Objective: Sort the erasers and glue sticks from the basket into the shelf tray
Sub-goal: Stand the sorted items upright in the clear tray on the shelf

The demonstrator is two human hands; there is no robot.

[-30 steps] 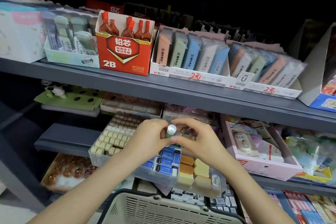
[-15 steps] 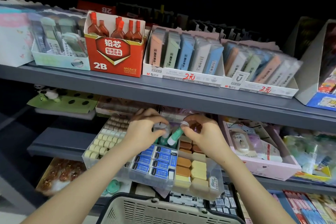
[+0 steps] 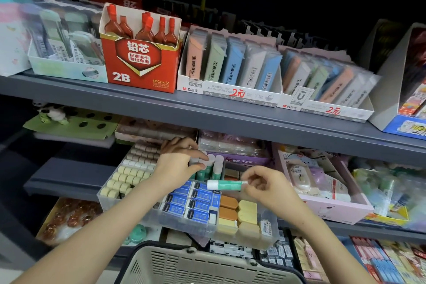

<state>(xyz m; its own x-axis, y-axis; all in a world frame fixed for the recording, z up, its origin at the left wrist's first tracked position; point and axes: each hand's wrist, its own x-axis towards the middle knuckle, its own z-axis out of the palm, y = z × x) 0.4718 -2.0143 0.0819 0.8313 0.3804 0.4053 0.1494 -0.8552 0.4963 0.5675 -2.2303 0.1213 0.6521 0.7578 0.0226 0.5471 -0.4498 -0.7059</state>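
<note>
Placing: R hand (image 3: 267, 185) fingers pinch green glue stick (image 3: 224, 185) level; L hand (image 3: 177, 163) fingers grip upright sticks (image 3: 213, 165), tray (image 3: 147, 212) rear. Next: upend, slot beside.

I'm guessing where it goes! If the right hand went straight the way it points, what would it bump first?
Likely the standing glue sticks that the left hand grips. The right hand points left, its own glue stick leading. Depth is unclear, so it might pass in front.
</note>
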